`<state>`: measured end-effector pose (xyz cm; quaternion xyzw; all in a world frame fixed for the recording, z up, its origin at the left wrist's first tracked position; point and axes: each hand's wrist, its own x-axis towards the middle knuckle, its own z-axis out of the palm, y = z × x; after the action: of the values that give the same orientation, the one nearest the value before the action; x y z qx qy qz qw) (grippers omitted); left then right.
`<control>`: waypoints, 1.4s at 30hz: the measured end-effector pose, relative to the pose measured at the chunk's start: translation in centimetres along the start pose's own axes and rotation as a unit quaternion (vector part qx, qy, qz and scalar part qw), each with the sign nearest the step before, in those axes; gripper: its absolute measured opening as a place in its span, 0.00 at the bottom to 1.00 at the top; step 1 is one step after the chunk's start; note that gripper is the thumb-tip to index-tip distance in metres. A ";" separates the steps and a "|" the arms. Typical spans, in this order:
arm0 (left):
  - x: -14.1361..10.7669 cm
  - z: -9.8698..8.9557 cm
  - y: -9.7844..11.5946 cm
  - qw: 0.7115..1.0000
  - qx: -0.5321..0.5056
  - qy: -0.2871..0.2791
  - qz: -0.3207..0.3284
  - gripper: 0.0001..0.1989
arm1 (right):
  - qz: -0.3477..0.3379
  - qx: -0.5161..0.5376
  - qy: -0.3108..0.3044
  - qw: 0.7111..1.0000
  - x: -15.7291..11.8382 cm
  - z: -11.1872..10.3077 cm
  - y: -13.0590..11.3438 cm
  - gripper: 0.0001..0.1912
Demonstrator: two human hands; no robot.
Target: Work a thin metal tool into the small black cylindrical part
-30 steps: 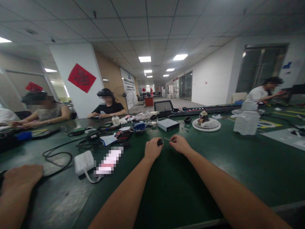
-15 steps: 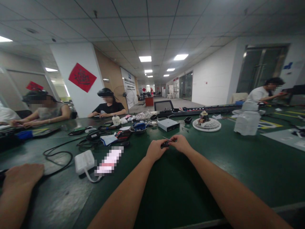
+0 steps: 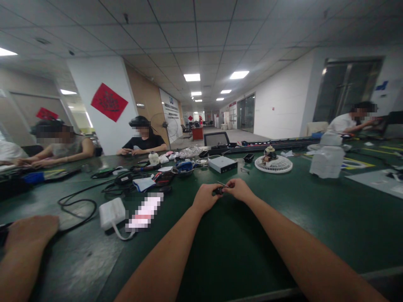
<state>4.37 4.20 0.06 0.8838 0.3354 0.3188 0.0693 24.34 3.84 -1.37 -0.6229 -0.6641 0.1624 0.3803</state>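
Note:
My left hand (image 3: 205, 198) is closed around a small dark part (image 3: 218, 191), whose kind is too small to make out. Close against it, my right hand (image 3: 239, 190) pinches something at the same part; its fingertips are partly hidden. A thin metal rod (image 3: 223, 183) sticks out to the left from between the hands, and I cannot tell which hand holds it. Both hands hover over the green table, the fingers nearly touching. Just beyond them lie a grey metal drive box (image 3: 223, 164) and a small black tray (image 3: 248, 158).
A white fan grille with a motor (image 3: 273, 163) lies at right, near a translucent plastic block (image 3: 327, 161). Left are a white adapter (image 3: 112, 212), black cables (image 3: 77, 209) and another person's hand (image 3: 31, 230). Other people sit around the table (image 3: 283, 235).
Both hands stay in nearly the same place, holding the small dark part. The thin rod has shifted very slightly.

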 end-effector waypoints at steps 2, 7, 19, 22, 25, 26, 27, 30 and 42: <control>0.0 0.1 -0.1 1.000 0.002 0.001 -0.001 0.17 | -0.001 -0.005 0.000 1.000 -0.1 0.0 0.0 0.13; -0.1 0.0 0.4 1.000 0.010 -0.021 -0.017 0.19 | -0.020 -0.031 0.004 0.999 -0.5 -0.4 -0.6 0.10; 0.1 0.1 0.3 0.994 0.081 0.006 -0.076 0.16 | -0.008 -0.067 0.027 0.997 -0.7 -0.1 -1.1 0.12; 0.1 0.1 -0.4 0.984 0.103 0.038 -0.141 0.14 | -0.013 -0.076 0.021 0.997 -0.8 -0.4 -1.2 0.11; 0.0 0.0 -1.0 0.976 0.104 0.061 -0.181 0.13 | -0.033 -0.081 0.002 0.996 -0.9 -0.7 -1.3 0.11; 0.0 0.0 -1.1 0.975 0.101 0.062 -0.186 0.13 | -0.039 -0.083 -0.005 0.996 -1.0 -0.7 -1.4 0.11; 0.0 0.0 -1.2 0.976 0.097 0.061 -0.185 0.13 | -0.045 -0.085 -0.011 0.995 -1.1 -0.8 -1.4 0.12; 0.0 0.0 -1.0 0.980 0.093 0.052 -0.169 0.14 | -0.054 -0.093 -0.019 0.994 -1.2 -0.8 -1.7 0.13; 0.1 0.0 -0.5 0.984 0.090 0.044 -0.146 0.13 | -0.058 -0.121 -0.001 0.991 -1.4 -1.1 -2.2 0.12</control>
<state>4.09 4.64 -0.06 0.8131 0.4909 0.3123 0.0208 23.52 1.87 0.45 -0.6246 -0.7144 0.0591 0.3098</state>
